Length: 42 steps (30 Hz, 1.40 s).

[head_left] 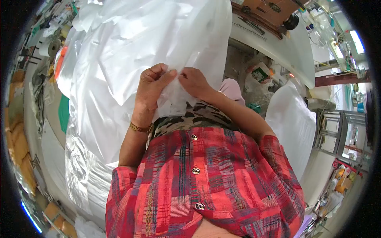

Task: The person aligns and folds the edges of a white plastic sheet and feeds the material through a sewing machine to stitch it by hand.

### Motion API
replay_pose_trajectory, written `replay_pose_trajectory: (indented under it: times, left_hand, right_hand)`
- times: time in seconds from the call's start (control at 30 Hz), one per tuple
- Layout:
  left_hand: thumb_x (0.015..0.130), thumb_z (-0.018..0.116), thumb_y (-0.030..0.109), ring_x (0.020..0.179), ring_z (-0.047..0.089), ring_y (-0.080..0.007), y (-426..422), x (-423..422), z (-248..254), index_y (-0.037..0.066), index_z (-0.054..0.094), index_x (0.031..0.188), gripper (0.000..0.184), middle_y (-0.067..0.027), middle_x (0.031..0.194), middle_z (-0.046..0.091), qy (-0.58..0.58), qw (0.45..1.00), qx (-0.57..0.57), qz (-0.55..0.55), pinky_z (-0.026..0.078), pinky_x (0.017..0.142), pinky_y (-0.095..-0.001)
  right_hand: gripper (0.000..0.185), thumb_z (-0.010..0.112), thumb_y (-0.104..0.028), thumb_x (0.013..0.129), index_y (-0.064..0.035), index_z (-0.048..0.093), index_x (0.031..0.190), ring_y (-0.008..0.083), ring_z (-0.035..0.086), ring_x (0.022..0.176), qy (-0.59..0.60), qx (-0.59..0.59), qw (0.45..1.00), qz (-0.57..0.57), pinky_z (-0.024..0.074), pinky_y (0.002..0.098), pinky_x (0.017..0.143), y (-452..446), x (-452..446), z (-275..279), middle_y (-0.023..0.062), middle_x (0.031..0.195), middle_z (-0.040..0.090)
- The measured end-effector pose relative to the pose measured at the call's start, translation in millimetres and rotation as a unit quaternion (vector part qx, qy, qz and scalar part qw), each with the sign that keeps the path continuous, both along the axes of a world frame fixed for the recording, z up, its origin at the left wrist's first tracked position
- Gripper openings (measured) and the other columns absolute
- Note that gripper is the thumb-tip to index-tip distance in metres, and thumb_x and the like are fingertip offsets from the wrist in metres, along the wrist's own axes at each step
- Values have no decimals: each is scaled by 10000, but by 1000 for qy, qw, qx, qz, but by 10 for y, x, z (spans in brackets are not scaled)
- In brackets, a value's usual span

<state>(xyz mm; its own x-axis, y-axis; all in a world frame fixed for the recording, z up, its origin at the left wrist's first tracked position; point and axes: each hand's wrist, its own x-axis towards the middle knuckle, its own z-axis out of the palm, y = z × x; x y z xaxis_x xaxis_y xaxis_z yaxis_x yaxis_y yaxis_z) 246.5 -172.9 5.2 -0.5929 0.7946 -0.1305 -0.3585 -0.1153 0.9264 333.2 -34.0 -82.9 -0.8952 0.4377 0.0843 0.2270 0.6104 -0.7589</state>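
Observation:
A large, wrinkled white plastic sheet (139, 43) spreads in front of me and hangs down over my lap. Near its closer edge, my left hand (155, 79) pinches the plastic between thumb and fingers. Close beside it on the right, my right hand (194, 82) is closed on the same sheet, its fingers curled and partly hidden. The two hands are a small gap apart, with a fold of plastic between them. A gold watch band (139, 127) circles my left wrist. Under the sheet's edge, camouflage cloth (198, 115) covers my lap.
To the right is a white table (274, 39) bearing a cardboard box (270, 10) and a dark round object (291, 22). Crumpled clear bags (256, 85) lie below it. More white plastic (291, 123) hangs at the right, near a metal rack (337, 133). Shiny plastic (85, 170) drapes at left.

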Motion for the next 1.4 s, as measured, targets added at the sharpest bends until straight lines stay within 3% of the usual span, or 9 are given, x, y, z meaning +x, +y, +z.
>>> replay_pose_trajectory:
  times: [0.4, 0.6, 0.73, 0.77, 0.8, 1.0, 1.3, 1.37, 1.4]
  left_hand:
    - [833, 673, -42, 678, 525, -11, -21, -18, 140, 71, 634, 819, 121, 61, 767, 623, 44, 999, -17, 26, 429, 625, -183]
    - [842, 660, -38, 621, 413, 3, -38, -45, 130, 83, 534, 723, 210, 101, 673, 470, 165, 986, -6, 23, 348, 552, -178]
    - [848, 672, 20, 576, 307, -15, -15, 62, 114, 63, 480, 693, 250, 105, 610, 364, 306, 949, -77, 8, 262, 494, -208]
    - [835, 688, 42, 558, 300, -24, 5, 94, 120, 36, 487, 712, 235, 75, 577, 352, 359, 929, -85, 18, 263, 478, -220]
    - [827, 684, 45, 512, 337, -70, 3, 138, 208, 13, 499, 726, 213, 1, 557, 401, 410, 907, -95, 18, 301, 473, -240]
    - [833, 685, 56, 520, 445, -69, -17, 266, 419, 0, 584, 750, 142, -45, 590, 512, 538, 837, -85, 59, 374, 479, -252]
    - [840, 634, -14, 586, 491, -84, 0, 321, 387, -26, 628, 874, 36, -80, 688, 577, 487, 872, -24, -28, 426, 531, -250]
    - [806, 626, -12, 649, 603, -285, -43, 301, 415, 4, 616, 895, 91, -142, 744, 610, 450, 890, -44, -50, 463, 583, -327]
    - [806, 626, -12, 649, 603, -285, -51, 288, 406, 4, 616, 895, 91, -142, 744, 610, 450, 891, -45, -50, 463, 583, -327]
  right_hand:
    - [298, 604, -211, 843, -32, 593, 1081, 364, 629, 952, -67, 48, 996, 33, 500, 473, 819, -145, -141, 487, 166, 1026, 650]
    - [502, 716, -223, 753, -69, 539, 1196, 314, 418, 1226, 97, 383, 905, -160, 294, 476, 1015, 125, 659, 456, 103, 1313, 481]
    - [465, 716, -221, 773, -43, 545, 1167, 307, 506, 1129, 121, 381, 866, -300, 365, 438, 968, 237, 853, 272, 115, 1217, 554]
    - [406, 699, -222, 793, -30, 562, 1123, 331, 547, 1049, 127, 156, 930, -308, 405, 436, 907, 307, 890, 8, 146, 1132, 586]
    - [352, 682, -224, 812, -18, 579, 1078, 354, 588, 970, 126, -78, 943, -298, 444, 434, 846, 311, 879, -19, 177, 1047, 619]
    - [174, 605, -149, 873, -2, 563, 790, 386, 575, 783, 161, 203, 965, -44, 452, 454, 740, -53, 1041, 688, 187, 780, 579]
    - [136, 608, -111, 840, -28, 531, 763, 327, 580, 760, 128, 94, 978, 131, 446, 416, 739, -398, 867, 1069, 121, 734, 563]
    - [142, 608, -118, 839, -27, 532, 761, 317, 585, 750, 127, 108, 976, 138, 448, 410, 737, -438, 838, 1059, 117, 734, 566]
    - [148, 608, -125, 838, -26, 532, 758, 306, 589, 739, 127, 126, 973, 144, 449, 404, 735, -448, 819, 1064, 113, 734, 570]
